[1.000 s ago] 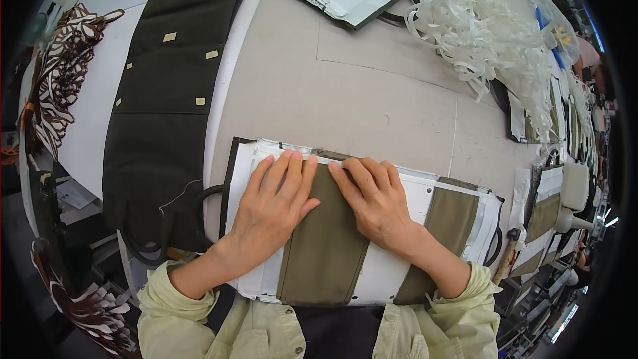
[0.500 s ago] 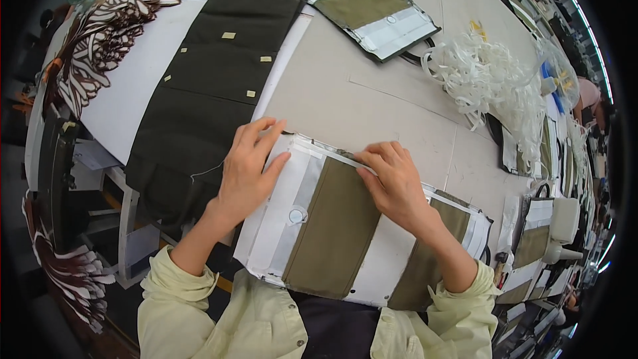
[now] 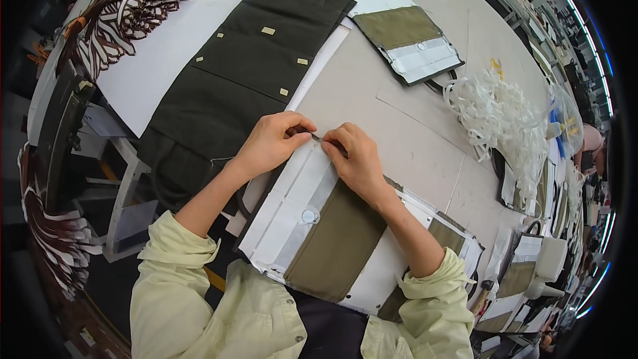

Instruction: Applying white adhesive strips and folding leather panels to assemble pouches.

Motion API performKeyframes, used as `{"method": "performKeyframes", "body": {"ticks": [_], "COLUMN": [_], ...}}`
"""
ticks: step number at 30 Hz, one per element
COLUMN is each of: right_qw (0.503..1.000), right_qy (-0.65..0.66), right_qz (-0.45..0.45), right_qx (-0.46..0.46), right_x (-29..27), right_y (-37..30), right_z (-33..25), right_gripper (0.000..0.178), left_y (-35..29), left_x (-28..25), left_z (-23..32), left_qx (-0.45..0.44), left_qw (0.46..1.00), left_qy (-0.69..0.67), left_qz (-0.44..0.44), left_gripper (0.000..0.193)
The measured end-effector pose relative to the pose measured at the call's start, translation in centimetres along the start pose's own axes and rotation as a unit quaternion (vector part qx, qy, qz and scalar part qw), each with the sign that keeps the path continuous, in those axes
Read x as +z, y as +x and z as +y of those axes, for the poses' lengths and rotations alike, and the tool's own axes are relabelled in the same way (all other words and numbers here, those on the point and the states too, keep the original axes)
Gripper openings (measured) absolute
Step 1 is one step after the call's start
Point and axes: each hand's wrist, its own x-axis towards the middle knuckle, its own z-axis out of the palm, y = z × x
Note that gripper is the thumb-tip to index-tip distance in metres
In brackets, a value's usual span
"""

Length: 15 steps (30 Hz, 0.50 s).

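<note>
A flat bag panel [image 3: 335,242] lies in front of me at the table's near edge, banded in white and olive-green fabric, with a round snap [image 3: 310,215] on its white strip. At its far left corner my left hand [image 3: 274,143] pinches the dark edge between thumb and fingers. Close beside it my right hand [image 3: 355,163] is closed in a pinch on the same edge, its forearm crossing over the panel. The fingertips hide exactly what lies between them.
A dark bag piece [image 3: 259,53] with small tan patches lies to the left. Beyond it is a bundle of brown-and-white strips [image 3: 129,10]. Another olive and white panel [image 3: 405,30] lies at the far side. Tangled white ribbon [image 3: 495,110] heaps at the right, near a white bottle [image 3: 549,259].
My right hand has slid left along the far edge to the corner. My left hand has shifted right and closed into a pinch there. The whole view has shifted slightly.
</note>
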Motion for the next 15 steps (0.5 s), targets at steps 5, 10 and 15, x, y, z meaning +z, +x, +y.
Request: {"method": "performKeyframes", "body": {"ticks": [5, 10, 15], "right_qw": [0.997, 0.996, 0.992], "right_qy": [0.003, -0.002, -0.051], "right_qz": [0.052, 0.057, 0.027], "right_qx": [-0.048, -0.067, -0.116], "right_x": [1.0, 1.4, 1.0], "right_y": [-0.4, -0.4, -0.5], "right_z": [0.3, 0.4, 0.7], "right_gripper": [0.012, 0.014, 0.024], "left_y": [-1.7, -4.9, -5.2], "left_x": [1.2, 2.4, 2.5], "left_z": [0.0, -0.1, -0.2], "left_qx": [0.281, 0.256, 0.242], "left_qw": [0.884, 0.903, 0.889], "left_qy": [0.344, 0.333, 0.377], "left_qz": [0.148, 0.088, 0.1], "left_gripper": [0.026, 0.029, 0.038]}}
